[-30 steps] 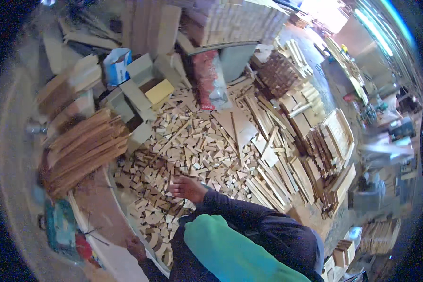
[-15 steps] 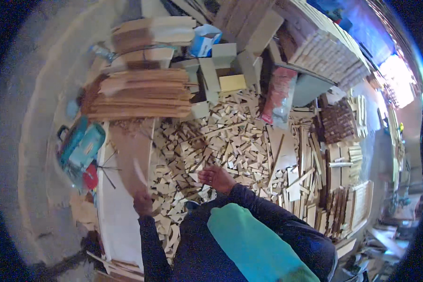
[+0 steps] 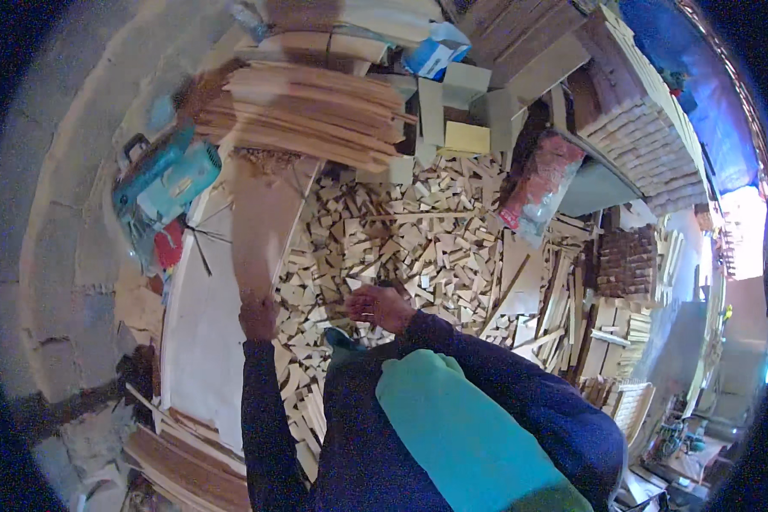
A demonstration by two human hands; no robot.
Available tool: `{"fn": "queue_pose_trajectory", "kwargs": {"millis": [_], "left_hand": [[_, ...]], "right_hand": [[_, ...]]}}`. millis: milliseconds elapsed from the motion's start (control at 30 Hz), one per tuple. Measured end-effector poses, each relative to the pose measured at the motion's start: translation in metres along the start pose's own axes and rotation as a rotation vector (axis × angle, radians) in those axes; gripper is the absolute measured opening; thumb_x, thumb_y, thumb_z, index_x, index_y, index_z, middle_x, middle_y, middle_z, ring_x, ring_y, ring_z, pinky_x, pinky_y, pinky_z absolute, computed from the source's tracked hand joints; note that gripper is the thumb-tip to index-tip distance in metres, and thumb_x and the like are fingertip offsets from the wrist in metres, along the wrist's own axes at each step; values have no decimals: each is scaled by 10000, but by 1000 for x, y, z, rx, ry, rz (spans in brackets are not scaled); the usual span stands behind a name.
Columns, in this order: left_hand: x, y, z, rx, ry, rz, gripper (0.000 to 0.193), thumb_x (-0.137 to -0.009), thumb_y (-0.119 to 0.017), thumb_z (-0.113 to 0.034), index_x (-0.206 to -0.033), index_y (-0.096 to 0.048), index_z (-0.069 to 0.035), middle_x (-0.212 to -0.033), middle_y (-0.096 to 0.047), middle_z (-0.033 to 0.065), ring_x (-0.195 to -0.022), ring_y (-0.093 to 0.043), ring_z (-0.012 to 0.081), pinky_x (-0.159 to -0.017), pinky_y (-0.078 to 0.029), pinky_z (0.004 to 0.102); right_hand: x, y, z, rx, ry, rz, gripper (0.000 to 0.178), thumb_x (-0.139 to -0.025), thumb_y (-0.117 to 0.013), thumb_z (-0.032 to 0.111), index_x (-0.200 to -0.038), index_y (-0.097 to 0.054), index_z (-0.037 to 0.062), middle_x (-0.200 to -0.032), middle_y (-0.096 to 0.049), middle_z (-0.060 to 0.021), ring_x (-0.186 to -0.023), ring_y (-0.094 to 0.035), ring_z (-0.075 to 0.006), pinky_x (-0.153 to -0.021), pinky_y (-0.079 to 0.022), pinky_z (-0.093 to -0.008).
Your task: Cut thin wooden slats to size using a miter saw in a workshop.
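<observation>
My left hand (image 3: 258,317) is at the right edge of a long white-topped bench (image 3: 198,341), its fingers blurred and mostly hidden. From it a brown band (image 3: 263,230) runs over the bench toward a stack of thin wooden strips (image 3: 316,115); I cannot tell whether it is a board or a shadow. My right hand (image 3: 381,308) hangs in front of my body, above a wide heap of small wood offcuts (image 3: 418,239). Its fingers are loosely bent and a little apart, with nothing visible in them.
A teal power tool (image 3: 179,177) lies left of the bench. Behind the heap stand open cardboard boxes (image 3: 466,81) and a red and clear plastic bag (image 3: 542,183). Stacked wood pieces (image 3: 648,128) rise at the right. Long strips (image 3: 559,294) lie below them.
The view has turned, so the bench, stacks and heap sit higher in the picture. My left hand stays by the bench edge; my right hand is still over the offcuts, slightly farther left in view.
</observation>
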State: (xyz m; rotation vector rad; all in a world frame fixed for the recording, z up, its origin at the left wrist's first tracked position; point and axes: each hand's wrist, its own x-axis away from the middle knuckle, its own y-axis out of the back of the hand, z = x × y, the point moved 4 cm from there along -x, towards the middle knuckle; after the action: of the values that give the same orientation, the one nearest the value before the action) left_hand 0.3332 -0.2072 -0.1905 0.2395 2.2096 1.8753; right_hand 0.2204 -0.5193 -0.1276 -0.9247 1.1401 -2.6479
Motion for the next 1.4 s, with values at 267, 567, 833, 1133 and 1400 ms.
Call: {"fn": "queue_pose_trajectory", "kwargs": {"millis": [267,567,833,1133,1400], "left_hand": [[-20,34,-25,167,78,157,240,-841,-617,-291,-929,-624,-69,-880,-671,154,-819,-621,390,-703,-487,540],[-33,-36,42,93,-238,274,234,-855,-585,-269,-889,-596,-37,-816,-667,168,-770,-638,391,-687,-513,485],[-24,-66,79,568,186,380,327,-854,-648,-358,-796,-574,-44,-767,-652,193,-755,-646,393,-680,-512,471],[-23,-84,106,580,278,501,345,-862,-648,-371,-829,-605,-30,-793,-661,204,-797,-650,396,-737,-496,492],[-28,-68,79,545,305,487,362,-862,-657,-373,-801,-596,-22,-763,-655,181,-779,-650,370,-719,-500,463]], "right_hand": [[-10,52,-69,653,234,132,356,-959,-559,333,-1141,-573,27,-1081,-658,-158,-943,-662,-277,-864,-542,-420],[-15,45,-55,433,346,60,355,-936,-609,287,-1170,-566,25,-1028,-672,-167,-915,-677,-292,-813,-563,-416],[-7,30,-52,-199,-110,-131,368,-940,-611,300,-1163,-567,11,-1011,-678,-173,-860,-687,-293,-776,-570,-431],[-3,32,-48,-337,-31,73,466,-909,-664,328,-1218,-501,20,-1066,-664,-195,-931,-674,-297,-808,-563,-428],[-4,43,-44,-286,-11,90,552,-838,-728,419,-1182,-539,31,-1078,-662,-205,-900,-680,-315,-808,-560,-436]]}}
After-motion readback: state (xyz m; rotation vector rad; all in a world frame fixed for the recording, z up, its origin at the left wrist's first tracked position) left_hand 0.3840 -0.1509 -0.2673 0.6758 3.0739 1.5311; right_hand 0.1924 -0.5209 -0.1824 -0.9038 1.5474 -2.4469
